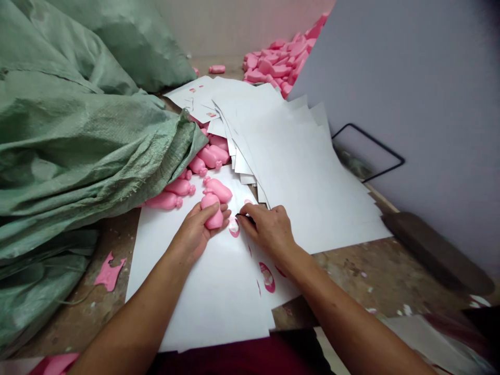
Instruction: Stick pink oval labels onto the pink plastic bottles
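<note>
My left hand (199,229) is wrapped round a pink plastic bottle (212,212), held low over the white sheets (207,297). Just beyond it another pink bottle (219,190) lies on the paper. My right hand (263,224) is closed in a pinch on a small dark tool, its tip beside an oval pink-and-white sticker (234,227). Most of the tool is hidden by the fingers. A second oval sticker (267,277) lies nearer to me on the sheet, below my right hand.
A green sack (78,140) fills the left, with pink bottles (211,156) at its mouth. White sheets (289,166) spread to the right. Pink pieces (277,62) are heaped behind. A grey panel (410,94) with a black wire loop (380,140) stands right. A pink scrap (110,272) lies left.
</note>
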The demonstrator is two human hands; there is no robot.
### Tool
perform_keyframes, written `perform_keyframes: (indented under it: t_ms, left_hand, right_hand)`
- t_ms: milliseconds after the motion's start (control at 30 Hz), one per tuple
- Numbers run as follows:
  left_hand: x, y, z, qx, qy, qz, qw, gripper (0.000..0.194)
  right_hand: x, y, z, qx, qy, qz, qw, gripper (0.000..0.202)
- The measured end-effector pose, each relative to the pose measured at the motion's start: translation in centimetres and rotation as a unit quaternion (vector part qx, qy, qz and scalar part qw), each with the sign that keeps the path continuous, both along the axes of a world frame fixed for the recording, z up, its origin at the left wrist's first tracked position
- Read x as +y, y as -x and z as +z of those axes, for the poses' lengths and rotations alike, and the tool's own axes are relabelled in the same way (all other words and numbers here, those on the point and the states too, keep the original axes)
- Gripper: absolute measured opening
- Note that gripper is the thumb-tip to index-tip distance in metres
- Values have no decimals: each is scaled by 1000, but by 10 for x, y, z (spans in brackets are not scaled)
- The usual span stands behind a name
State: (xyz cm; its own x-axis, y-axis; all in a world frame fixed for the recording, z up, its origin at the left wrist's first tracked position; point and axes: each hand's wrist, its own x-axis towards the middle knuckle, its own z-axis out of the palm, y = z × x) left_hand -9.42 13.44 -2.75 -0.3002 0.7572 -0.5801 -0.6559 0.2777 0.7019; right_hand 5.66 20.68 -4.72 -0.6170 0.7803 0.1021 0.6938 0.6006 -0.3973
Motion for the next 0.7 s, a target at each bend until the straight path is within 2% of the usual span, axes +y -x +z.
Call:
perform_keyframes:
  t_ms: [367,600,700]
  left_hand:
    - [3,0,2,-9,8,7,1000,17]
    - [2,0,2,-12,8,12,1000,19]
    - [1,1,0,-14,4,13,1000,20]
  right_hand:
    - [8,0,-5,20,24,17,999,14]
    - [12,-7,1,46,76,35,995,12]
    - [10,-11,2,44,68,26,996,12]
